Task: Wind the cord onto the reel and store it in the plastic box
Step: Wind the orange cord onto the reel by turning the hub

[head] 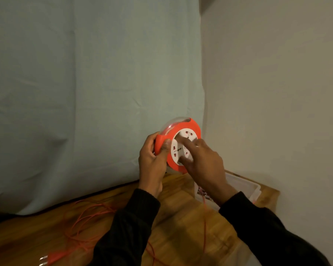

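I hold an orange cord reel point(194, 125) with a clear rim and a white socket face up in front of me. My left hand point(152, 162) grips its orange handle on the left side. My right hand point(202, 160) lies on the white socket disc, fingers pressed into it. The orange cord point(85, 214) lies in loose loops on the wooden table, and one strand point(204, 227) hangs down from the reel. Its plug point(52, 256) rests at the table's front left. The clear plastic box point(248, 186) stands on the table behind my right wrist, partly hidden.
The wooden table point(181, 227) ends at a pale blue cloth backdrop point(85, 93) behind and a white wall point(277, 93) on the right. A printed label point(202, 192) shows on the box's near side.
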